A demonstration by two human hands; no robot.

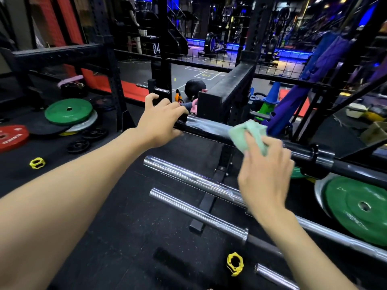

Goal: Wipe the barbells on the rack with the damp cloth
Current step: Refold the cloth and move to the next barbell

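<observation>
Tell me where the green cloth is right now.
In the head view, right of centre: the right hand presses the green cloth onto the top black barbell, above two chrome barbell sleeves.

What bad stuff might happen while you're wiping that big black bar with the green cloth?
The left hand holds the very end of the black barbell, so if the bar rolls or slides on the rack, fingers might get pinched. The right hand grips the green cloth in a loose bunch; it may slip off and fall onto the chrome bars below. A yellow collar lies on the floor nearby, easy to trip on.
</observation>
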